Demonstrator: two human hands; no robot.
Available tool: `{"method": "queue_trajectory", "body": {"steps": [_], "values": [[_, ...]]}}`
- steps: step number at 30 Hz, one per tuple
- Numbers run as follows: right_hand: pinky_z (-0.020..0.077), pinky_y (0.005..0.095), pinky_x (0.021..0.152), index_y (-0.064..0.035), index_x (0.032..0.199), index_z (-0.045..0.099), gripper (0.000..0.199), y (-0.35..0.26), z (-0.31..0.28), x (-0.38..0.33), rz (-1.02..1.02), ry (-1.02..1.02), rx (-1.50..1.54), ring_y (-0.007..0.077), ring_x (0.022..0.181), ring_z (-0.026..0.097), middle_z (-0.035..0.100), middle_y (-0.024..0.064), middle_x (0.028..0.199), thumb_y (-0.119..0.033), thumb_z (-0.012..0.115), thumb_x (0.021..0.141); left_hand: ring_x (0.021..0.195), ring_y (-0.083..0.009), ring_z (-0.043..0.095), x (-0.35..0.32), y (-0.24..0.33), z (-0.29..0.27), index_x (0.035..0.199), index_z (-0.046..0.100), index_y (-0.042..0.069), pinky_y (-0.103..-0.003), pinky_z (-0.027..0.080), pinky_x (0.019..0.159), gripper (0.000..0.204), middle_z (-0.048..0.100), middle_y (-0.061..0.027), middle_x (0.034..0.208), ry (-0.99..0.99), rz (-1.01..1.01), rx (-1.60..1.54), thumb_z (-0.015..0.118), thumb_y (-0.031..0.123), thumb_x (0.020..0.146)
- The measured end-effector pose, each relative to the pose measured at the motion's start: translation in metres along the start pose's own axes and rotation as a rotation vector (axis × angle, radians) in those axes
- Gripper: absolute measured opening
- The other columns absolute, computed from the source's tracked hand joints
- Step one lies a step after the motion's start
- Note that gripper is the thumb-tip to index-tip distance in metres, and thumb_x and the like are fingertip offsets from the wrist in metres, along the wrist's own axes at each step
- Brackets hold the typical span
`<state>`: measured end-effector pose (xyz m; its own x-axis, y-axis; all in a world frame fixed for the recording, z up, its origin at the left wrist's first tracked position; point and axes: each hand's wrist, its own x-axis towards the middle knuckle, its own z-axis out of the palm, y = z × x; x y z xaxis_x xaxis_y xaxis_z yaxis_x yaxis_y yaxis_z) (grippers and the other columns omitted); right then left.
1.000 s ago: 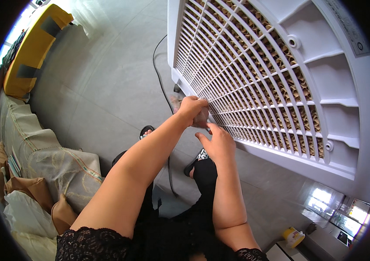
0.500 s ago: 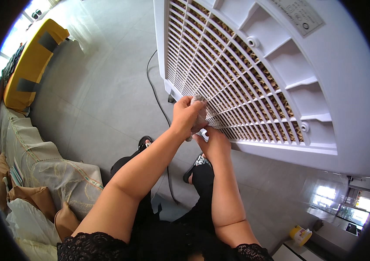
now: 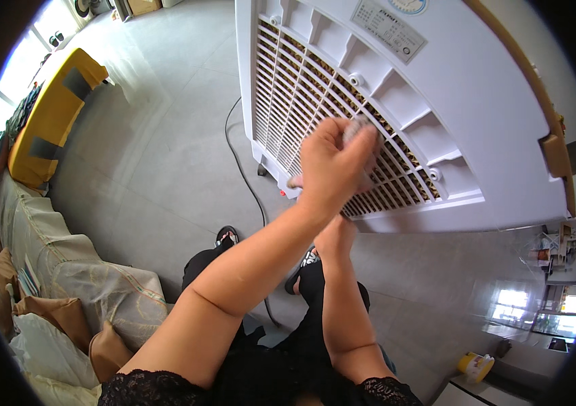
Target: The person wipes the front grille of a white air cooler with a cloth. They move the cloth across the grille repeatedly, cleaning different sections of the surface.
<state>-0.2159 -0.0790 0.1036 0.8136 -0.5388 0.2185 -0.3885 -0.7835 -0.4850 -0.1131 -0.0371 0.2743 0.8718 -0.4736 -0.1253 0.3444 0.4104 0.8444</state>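
- We see the left hand (image 3: 330,162) clamped on a crumpled greyish rag (image 3: 357,128), raised at the front of a white air cooler (image 3: 481,122).
- We place the rag before the cooler's slatted grille (image 3: 288,101); we cannot tell whether the two touch.
- We find the right hand (image 3: 336,237) near the cooler's bottom edge, its fingers partly hidden; we cannot tell whether it grips anything.
- Left of the cooler, we note a black cord (image 3: 237,159) curving across the grey floor (image 3: 152,169).
- Well apart from the cooler, we spot a yellow bucket (image 3: 475,366).
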Motion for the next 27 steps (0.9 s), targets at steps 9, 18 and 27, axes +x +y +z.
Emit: {"method": "queue_trajectory", "body": {"steps": [9,18,27], "values": [[0.0526,0.0362,0.057,-0.0080,0.088,0.069,0.012,-0.036,-0.046,-0.010,0.005,0.131,0.096,0.0276,0.064,0.066,0.069,0.0089,0.076,-0.019,0.069,0.085,0.059,-0.0072,0.057,-0.002,0.013,0.000,0.079,0.066,-0.004,-0.022,0.047,0.052,0.020,0.066,-0.0062,0.071,-0.007,0.040,0.097,0.069,0.016,0.085],[0.0517,0.0391,0.058,-0.0077,0.086,0.069,0.015,-0.045,-0.074,-0.015,0.013,0.170,0.049,0.0296,0.067,0.066,0.069,0.0099,0.078,-0.023,0.069,0.085,0.049,-0.0101,0.055,0.000,0.022,0.004,0.073,0.063,-0.004,-0.025,0.044,0.045,0.020,0.060,-0.0059,0.059,0.016,-0.006,-0.007,0.065,0.012,0.085],[0.0521,0.0380,0.060,-0.0075,0.087,0.069,0.014,-0.046,-0.067,-0.016,0.026,0.184,0.063,0.0276,0.067,0.066,0.069,0.0074,0.075,-0.021,0.069,0.084,0.056,-0.0123,0.058,0.007,0.023,0.003,0.075,0.063,-0.004,-0.027,0.048,0.051,0.018,0.063,-0.0094,0.066,-0.015,-0.068,-0.161,0.065,0.010,0.086]]}}
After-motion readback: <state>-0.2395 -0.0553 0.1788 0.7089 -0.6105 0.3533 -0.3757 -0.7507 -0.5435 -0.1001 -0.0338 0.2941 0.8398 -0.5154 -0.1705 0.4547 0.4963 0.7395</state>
